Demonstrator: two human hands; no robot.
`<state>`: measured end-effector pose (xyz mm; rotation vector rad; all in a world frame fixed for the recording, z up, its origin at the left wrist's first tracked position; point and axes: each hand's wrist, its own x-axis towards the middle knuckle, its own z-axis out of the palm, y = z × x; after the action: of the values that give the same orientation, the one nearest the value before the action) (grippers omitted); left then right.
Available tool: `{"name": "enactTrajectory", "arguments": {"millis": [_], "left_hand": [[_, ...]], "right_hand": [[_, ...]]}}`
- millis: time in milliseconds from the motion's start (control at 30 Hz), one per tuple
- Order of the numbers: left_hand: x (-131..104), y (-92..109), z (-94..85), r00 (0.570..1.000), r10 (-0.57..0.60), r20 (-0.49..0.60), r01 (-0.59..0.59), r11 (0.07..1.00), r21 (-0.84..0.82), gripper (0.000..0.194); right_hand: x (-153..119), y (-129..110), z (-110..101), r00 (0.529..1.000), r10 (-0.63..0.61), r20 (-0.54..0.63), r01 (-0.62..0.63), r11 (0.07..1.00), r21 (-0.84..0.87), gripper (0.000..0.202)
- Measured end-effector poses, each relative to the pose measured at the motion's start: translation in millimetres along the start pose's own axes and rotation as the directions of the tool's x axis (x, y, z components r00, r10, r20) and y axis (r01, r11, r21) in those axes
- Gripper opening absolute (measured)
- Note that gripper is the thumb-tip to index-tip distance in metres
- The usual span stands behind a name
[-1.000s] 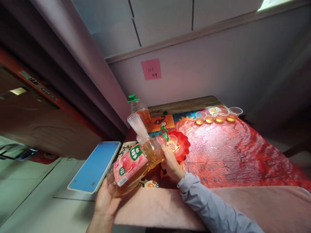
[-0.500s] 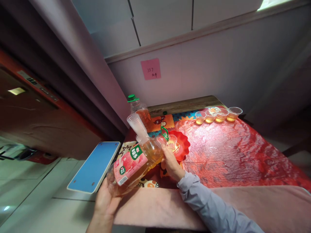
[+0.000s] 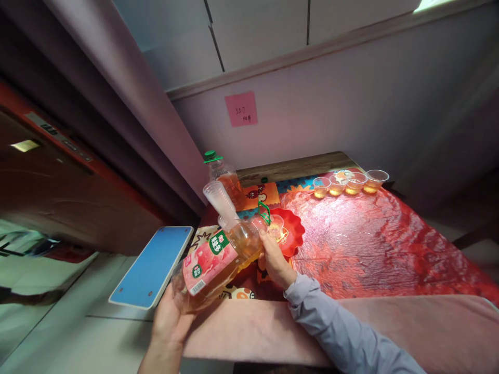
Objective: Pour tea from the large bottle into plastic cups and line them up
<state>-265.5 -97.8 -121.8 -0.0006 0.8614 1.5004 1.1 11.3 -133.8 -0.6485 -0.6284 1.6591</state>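
A large clear juice bottle [image 3: 212, 262] with a pink and green label lies tilted across my two hands, its neck pointing up to the right. My left hand [image 3: 171, 319] cups its base from below. Around the neck, near a green plastic handle ring [image 3: 264, 213], my right hand [image 3: 276, 259] is closed. Just past the mouth, a clear plastic cup [image 3: 276, 226] with some pale liquid sits in a red scalloped bowl [image 3: 297, 234]. Behind the bottle stands a leaning stack of clear cups [image 3: 219, 198], its lower part partly hidden.
A second juice bottle [image 3: 228, 182] with a green cap stands at the back left. Several cups of juice [image 3: 346, 184] line the far right of the red-covered table [image 3: 370, 249]. A loose green cap [image 3: 264, 179] lies at the back. A blue stool [image 3: 152, 267] is left of the table.
Both hands hold the bottle in nearly the same tilted pose over the bowl. At the far left, a dark shape has appeared above the floor.
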Motion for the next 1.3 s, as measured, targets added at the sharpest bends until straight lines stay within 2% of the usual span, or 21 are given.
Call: {"name": "enactTrajectory", "arguments": {"millis": [100, 233, 367, 767, 1100, 1300], "left_hand": [[-1, -1, 0.8, 0.998, 0.061, -0.019, -0.06, 0.997, 0.041, 0.063], [-4, -3, 6.6, 0.993, 0.101, -0.06, -0.101, 0.995, 0.01, 0.061], [-6, -4, 12.7, 0.987, 0.135, -0.091, -0.131, 0.99, 0.046, 0.06], [-4, -2, 5.6, 0.993, 0.097, -0.067, -0.095, 0.995, 0.026, 0.053], [-8, -7, 18.4, 0.987, 0.138, -0.081, -0.137, 0.99, 0.02, 0.057], [-7, -5, 12.1, 0.988, 0.145, -0.049, -0.144, 0.989, 0.035, 0.064]], "right_hand": [[1, 2, -2, 1.0, 0.025, 0.014, -0.025, 1.0, 0.002, 0.065], [2, 5, -3, 1.0, 0.013, 0.006, -0.013, 1.0, 0.008, 0.065], [2, 5, -4, 1.0, 0.021, 0.014, -0.021, 1.0, -0.004, 0.064], [1, 2, -2, 1.0, 0.015, 0.025, -0.014, 1.0, -0.009, 0.063], [1, 4, -2, 0.999, 0.029, 0.017, -0.029, 1.0, 0.006, 0.063], [-1, 2, -1, 0.999, 0.04, 0.015, -0.04, 0.999, -0.001, 0.059]]}}
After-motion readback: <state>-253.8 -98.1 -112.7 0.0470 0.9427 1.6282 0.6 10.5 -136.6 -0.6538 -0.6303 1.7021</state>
